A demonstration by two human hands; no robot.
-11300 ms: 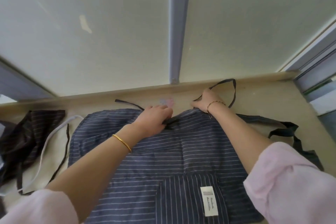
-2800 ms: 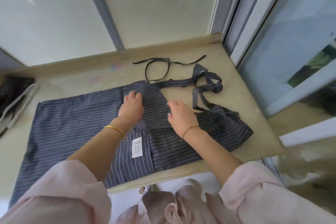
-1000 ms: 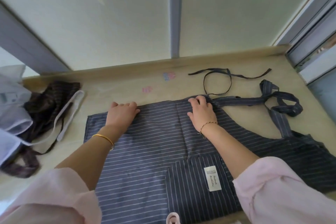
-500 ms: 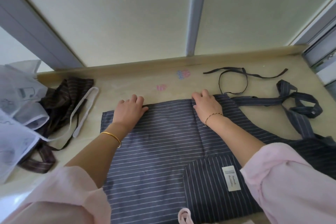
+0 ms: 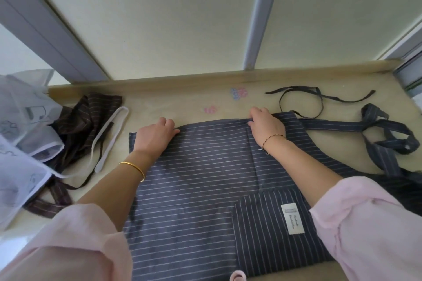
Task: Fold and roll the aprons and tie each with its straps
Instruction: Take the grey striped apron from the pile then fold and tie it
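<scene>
A dark blue pinstriped apron (image 5: 205, 178) lies flat across the beige table (image 5: 182, 102), its pocket and white label (image 5: 293, 218) near me. My left hand (image 5: 155, 137) grips the apron's far edge towards the left corner, fingers curled over the hem. My right hand (image 5: 266, 125) pinches the same far edge further right, thumb on top. The hem between them bows up slightly. The striped straps (image 5: 338, 124) trail to the right in a loose tangle, and a thin dark tie (image 5: 319, 98) loops behind them.
A crumpled brown striped apron (image 5: 84, 121) with a white strap (image 5: 109, 137) lies at the left, beside a white mesh bag (image 5: 25, 121). Two small stickers (image 5: 238, 93) mark the table near the back ledge. A wall panel rises right behind.
Both hands have slid from lying flat on the cloth to its far edge, and their fingers now curl round the hem. The hem between them has lifted a little.
</scene>
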